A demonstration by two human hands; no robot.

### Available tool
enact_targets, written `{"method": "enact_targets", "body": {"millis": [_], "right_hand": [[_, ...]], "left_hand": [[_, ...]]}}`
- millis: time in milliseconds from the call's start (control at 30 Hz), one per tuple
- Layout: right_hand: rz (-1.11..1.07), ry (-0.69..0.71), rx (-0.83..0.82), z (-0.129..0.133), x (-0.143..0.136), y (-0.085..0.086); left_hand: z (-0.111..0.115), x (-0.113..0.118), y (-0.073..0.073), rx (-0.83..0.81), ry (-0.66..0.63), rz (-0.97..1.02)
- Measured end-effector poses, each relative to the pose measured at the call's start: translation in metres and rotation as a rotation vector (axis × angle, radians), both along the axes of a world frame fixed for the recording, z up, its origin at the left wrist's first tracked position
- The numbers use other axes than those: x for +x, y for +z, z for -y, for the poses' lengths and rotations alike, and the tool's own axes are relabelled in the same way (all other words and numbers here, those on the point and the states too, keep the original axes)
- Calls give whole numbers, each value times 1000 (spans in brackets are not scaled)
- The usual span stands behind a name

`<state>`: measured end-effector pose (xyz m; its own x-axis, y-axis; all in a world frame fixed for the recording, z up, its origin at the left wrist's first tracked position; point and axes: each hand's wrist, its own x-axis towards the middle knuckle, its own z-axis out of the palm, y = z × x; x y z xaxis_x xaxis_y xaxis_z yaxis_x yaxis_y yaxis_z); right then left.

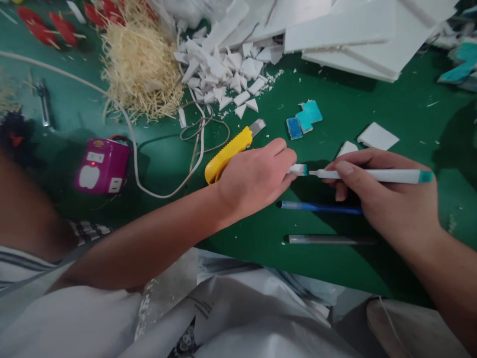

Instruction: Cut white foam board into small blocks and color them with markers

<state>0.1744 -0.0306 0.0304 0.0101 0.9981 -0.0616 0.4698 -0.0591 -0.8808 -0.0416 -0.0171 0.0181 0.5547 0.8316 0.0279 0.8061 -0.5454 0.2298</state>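
My left hand [257, 174] pinches a small white foam piece [298, 170] whose right edge is teal. My right hand [387, 194] holds a white marker [395, 176] with a teal end, its tip at or very near that teal edge. Beside my left hand lies a yellow utility knife [229, 154] with its blade out. Blue and teal coloured pieces [309, 116] rest above my hands. Below them lie a blue marker [320, 207] and a grey marker [328, 239], their right ends in shadow near my right hand.
White foam scraps [238, 69] and a pile of wood shavings [141, 64] fill the upper middle. White foam sheets [350, 30] are stacked at the top right. A purple power box [102, 166] and a looping white cable [137, 169] lie left. Someone's bare limb [26, 204] shows at the left edge.
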Motion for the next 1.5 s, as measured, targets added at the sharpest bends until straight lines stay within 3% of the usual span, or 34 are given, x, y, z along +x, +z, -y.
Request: {"method": "enact_targets", "body": {"millis": [433,667,833,1500], "right_hand": [[-9,6,3,-1,2,-3],[21,80,2,0,2,1],[-2,22,3,0,2,2],[38,30,-11,0,0,1]], "left_hand": [[1,-5,3,-17,-13,-8],[2,-6,2,-9,-9,-31],[2,-5,1,-1,-3,-17],[1,-5,1,4,-6,-23]]}}
